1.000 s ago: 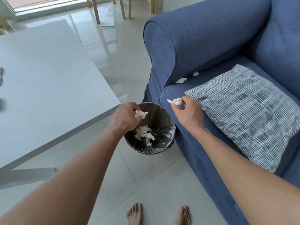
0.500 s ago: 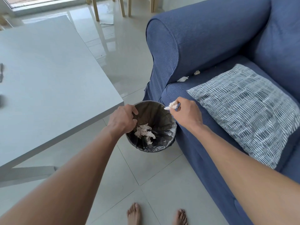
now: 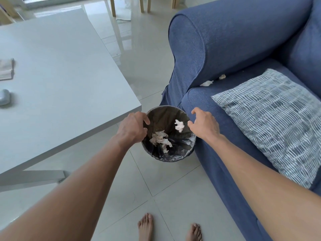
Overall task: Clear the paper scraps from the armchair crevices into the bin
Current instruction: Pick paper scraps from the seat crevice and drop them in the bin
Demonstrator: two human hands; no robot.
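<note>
We look down into the round bin (image 3: 165, 112), lined with a dark bag, standing on the floor (image 3: 173, 197) between the worktop (image 3: 60, 75) and the blue armchair (image 3: 225, 40). A heap of crumpled scraps (image 3: 160, 139) lies at its bottom, and one white scrap (image 3: 179, 125) hangs free in the bin's mouth above them, touching nothing. Our right grip (image 3: 205, 126) is over the bin's right edge, fingers spread apart and holding nothing, the fingertips just beside that loose scrap. Our left grip (image 3: 132, 127) is over the left edge, fingers loosely curled with nothing showing in them; whether they touch the rim we cannot tell. Two more scraps sit in the crevice between armrest and seat: a white piece (image 3: 206, 83) and a smaller tan piece (image 3: 222, 76) behind it. A striped cushion (image 3: 278, 119) lies on the seat, cut off at the right. At the worktop's left edge, a folded pale thing (image 3: 6, 69) and a rounded grey thing (image 3: 4, 99) are cut off and hard to make out.
</note>
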